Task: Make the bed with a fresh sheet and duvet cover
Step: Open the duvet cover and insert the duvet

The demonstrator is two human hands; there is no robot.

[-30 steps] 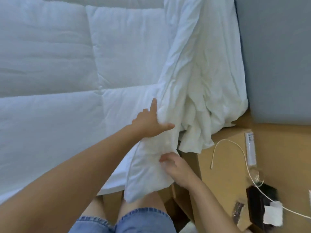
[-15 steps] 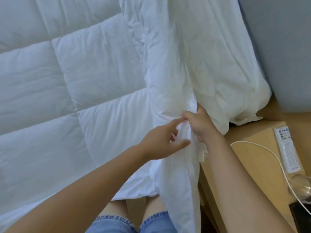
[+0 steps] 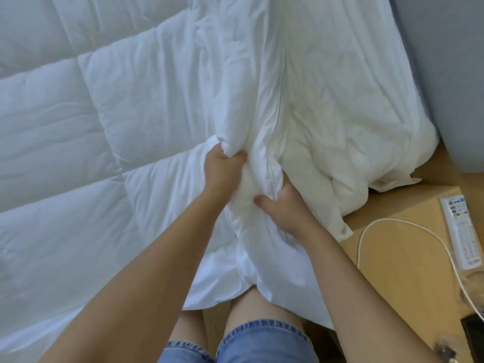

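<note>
A white quilted duvet lies spread over the bed on the left. A crumpled white duvet cover is bunched along the bed's right side and hangs over the edge onto my legs. My left hand grips a bunched fold of the white fabric, fingers curled into it. A little lower and to the right, my right hand holds the cover with the thumb on top and the fingers buried in the cloth.
A wooden bedside table stands at the right, with a white remote, a white cable and a dark object at its near edge. A grey padded headboard rises behind it.
The view has shifted closer in. Both hands have dug deeper into the bunched cover; the left now clutches a fold higher up, the right has dropped lower beside it.
</note>
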